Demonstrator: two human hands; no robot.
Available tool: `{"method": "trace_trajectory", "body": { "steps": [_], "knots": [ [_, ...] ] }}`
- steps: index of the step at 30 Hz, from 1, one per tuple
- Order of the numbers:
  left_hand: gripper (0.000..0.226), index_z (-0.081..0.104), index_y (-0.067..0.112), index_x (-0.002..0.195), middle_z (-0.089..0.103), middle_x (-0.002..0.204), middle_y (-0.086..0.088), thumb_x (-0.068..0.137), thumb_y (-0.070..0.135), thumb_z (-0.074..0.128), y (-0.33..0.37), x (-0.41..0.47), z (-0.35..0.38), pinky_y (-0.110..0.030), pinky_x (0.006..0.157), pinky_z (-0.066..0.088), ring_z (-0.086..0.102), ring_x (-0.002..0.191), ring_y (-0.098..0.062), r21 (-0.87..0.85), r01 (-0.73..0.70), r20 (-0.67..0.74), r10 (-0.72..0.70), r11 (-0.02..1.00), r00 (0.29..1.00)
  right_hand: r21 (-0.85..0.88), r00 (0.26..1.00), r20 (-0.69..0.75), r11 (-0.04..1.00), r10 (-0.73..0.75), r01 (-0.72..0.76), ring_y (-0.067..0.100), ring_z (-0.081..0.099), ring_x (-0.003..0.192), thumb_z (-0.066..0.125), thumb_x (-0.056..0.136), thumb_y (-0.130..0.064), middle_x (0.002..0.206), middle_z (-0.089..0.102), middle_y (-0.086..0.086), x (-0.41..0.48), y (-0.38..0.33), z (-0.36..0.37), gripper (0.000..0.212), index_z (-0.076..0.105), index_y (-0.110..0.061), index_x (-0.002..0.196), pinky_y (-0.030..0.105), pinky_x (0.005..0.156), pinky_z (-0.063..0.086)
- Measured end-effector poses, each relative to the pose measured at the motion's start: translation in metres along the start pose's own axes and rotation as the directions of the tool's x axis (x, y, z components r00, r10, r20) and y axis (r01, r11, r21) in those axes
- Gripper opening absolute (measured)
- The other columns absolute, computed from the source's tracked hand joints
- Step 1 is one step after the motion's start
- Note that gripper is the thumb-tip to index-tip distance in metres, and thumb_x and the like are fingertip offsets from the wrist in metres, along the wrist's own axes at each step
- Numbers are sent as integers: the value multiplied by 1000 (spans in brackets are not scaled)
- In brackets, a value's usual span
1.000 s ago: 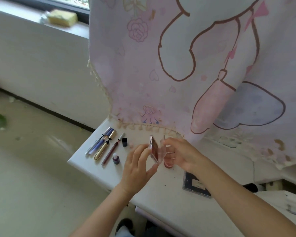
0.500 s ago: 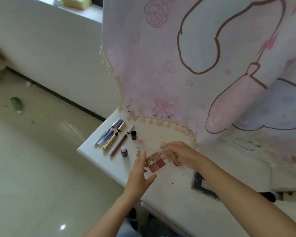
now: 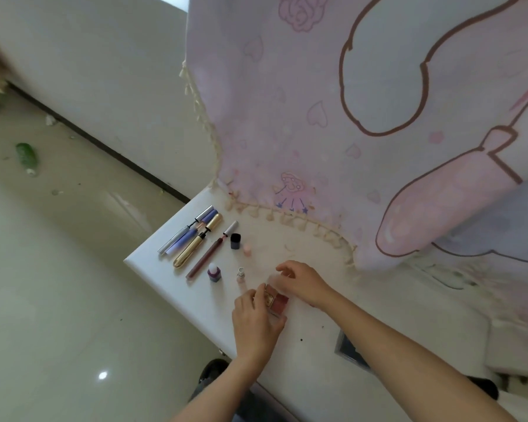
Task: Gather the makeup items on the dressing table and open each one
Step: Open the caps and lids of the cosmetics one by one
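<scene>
Square pink compact with a gold emblem sits low over the white dressing table, whether touching cannot be told. Left hand grips the compact from 7 o'clock, fingers curled over its near side, thumb under its 5 o'clock corner. Right hand comes in from 1 o'clock, fingers bent down onto the compact's clear lid; the lid is blurred, so its angle is unreadable. Nearest neighbour is a pale pink mini bottle with a silver neck, just beside the compact at 10 o'clock; a purple nail-polish bottle stands farther out on that line. Beyond, at 10 to 11 o'clock, lie a dark red slim pencil, a gold tube, a lavender tube and a silver pen, parallel and reaching close to the table corner. The table edge runs diagonally just at 8 o'clock of the left hand. Bare tabletop lies at 4 to 5 o'clock, up to a dark flat frame. Fringe of the pink cartoon cloth hangs at 12 to 1 o'clock.
</scene>
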State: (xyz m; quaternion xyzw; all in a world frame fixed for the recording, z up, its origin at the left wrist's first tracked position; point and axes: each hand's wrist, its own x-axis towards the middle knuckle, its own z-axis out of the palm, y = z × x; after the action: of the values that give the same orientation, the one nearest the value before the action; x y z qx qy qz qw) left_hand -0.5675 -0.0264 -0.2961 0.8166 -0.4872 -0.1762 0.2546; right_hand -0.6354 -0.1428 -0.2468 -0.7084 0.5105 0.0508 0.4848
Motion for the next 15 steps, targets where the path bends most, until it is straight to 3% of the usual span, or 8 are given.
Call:
{"method": "trace_trajectory", "body": {
  "steps": [4,8,11,15],
  "knots": [
    [85,55,11,104,66,84,-8,30,35,89,-5,-1,5,-31,53,52,63,75,-26,39,38,30,-39,999,999,-206,993,91,974,-72,90,18,48,112,68,79,-29,127,47,6,-1,9,1,56,47,-16,129,26,92,40],
    [92,50,13,112,66,85,-8,33,39,89,-8,-4,3,-32,55,52,59,81,-24,31,34,68,-36,999,997,-223,987,149,971,-59,92,16,48,114,71,70,-38,124,47,0,-2,17,5,62,48,-25,126,38,99,43],
    [97,46,14,116,65,83,-8,32,39,89,-9,-5,0,-32,53,51,65,72,-27,50,28,93,-33,998,995,-187,989,134,978,-69,94,15,53,107,72,71,-33,119,53,1,-1,17,4,54,54,-24,121,35,95,46],
    [99,47,12,117,66,86,-8,32,42,89,-13,-5,-5,-33,56,53,66,74,-27,103,29,98,-39,994,994,21,998,35,998,-57,56,13,58,97,67,81,-20,109,66,8,3,12,-10,28,66,-8,106,27,88,45]
  ]
}}
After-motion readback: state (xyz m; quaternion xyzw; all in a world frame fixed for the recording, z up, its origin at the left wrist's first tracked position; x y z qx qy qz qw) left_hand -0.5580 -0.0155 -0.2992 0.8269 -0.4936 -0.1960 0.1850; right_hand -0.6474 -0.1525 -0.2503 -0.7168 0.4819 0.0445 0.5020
